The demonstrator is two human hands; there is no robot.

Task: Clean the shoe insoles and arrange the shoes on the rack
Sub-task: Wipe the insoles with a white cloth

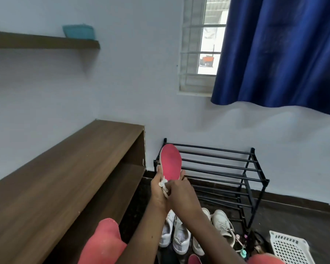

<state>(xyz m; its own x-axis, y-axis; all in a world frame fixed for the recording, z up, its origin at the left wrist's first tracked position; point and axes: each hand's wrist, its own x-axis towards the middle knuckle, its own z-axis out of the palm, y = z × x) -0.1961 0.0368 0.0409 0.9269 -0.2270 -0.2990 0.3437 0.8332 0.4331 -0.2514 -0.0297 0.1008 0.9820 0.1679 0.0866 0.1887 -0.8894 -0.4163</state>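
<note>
Step in hand: cleaning of an insole, judged from the wipe pressed to it; arranging not yet begun.
Insole: pink insole [171, 162] held upright in front of the rack, toe end up, heel end down between both hands.
Left grip: left grip [157, 189] curled round the lower part of the insole from behind, fingertips showing past its edges.
Right grip: right grip [180, 189] pinched on a white wipe [164, 184], pressed against the heel end of the insole.
Wipe: crumpled and small; cloth or tissue could not be told at this blur.
Rack: black shoe rack [266, 181] stood on the floor against the wall, just behind the raised insole; bore no shoe on the bars in view.
Shoes: white shoes [181, 237] lay on the floor below the forearms, near the foot of the rack, another white shoe [222, 223] beside them.
Nearby: wooden shelf unit [65, 168] to the left, white basket [290, 248] on the floor at lower right.
Progress: judged early, with every shoe in view off the rack.
Next move calls for: strokes carried up the pink face toward the toe, the left grip kept firm so the thin insole would not bend; then the insole slid back into its shoe and the shoes lifted onto the bars.
</note>
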